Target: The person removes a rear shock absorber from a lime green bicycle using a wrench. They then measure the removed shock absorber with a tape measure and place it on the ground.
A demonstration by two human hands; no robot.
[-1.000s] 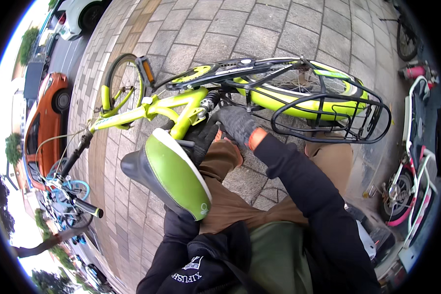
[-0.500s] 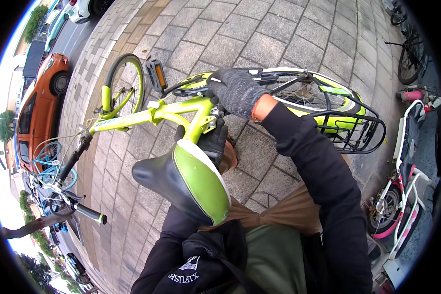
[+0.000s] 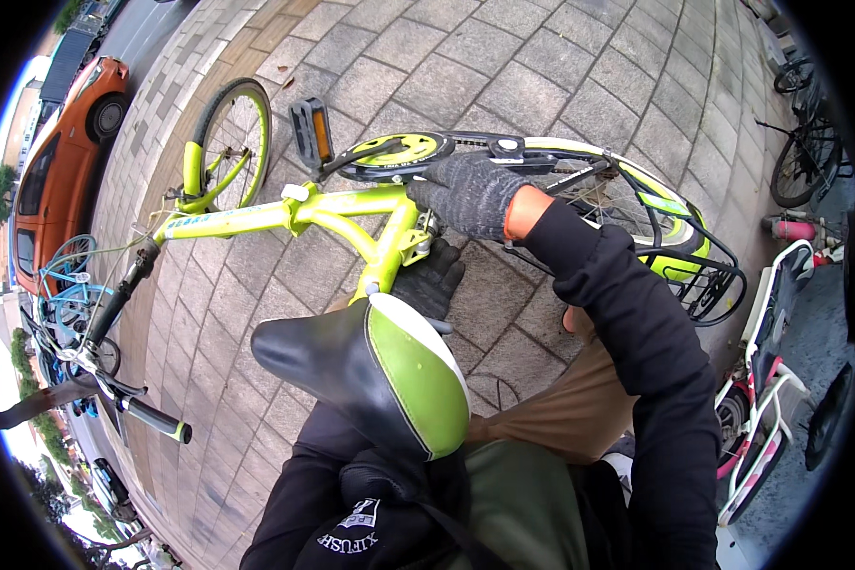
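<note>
A lime-green bicycle (image 3: 233,222) lies tilted across the paving, its black-and-green saddle (image 3: 418,375) close to my body. My right hand (image 3: 475,197), in a dark grey knit glove, is closed on the bicycle frame beside the yellow-and-black chainring (image 3: 394,155). Lower down, my left hand (image 3: 430,282), in a black glove, lies behind the seat tube (image 3: 382,261) beneath a small metal bracket (image 3: 416,245). Its fingers look loosely stretched; the saddle and tube hide the rest. A black pedal with an orange reflector (image 3: 312,133) sticks up left of the chainring.
The front wheel (image 3: 235,142) is turned out at upper left, with handlebar grip (image 3: 157,419) at lower left. A black rear rack (image 3: 698,271) juts out on the right. A white-and-pink two-wheeler (image 3: 765,380) stands at far right. An orange car (image 3: 52,180) is parked beyond the paving.
My left hand has shifted slightly right behind the seat tube, and its finger left of the tube no longer shows. My right hand has moved a little right and down, uncovering more chainring.
</note>
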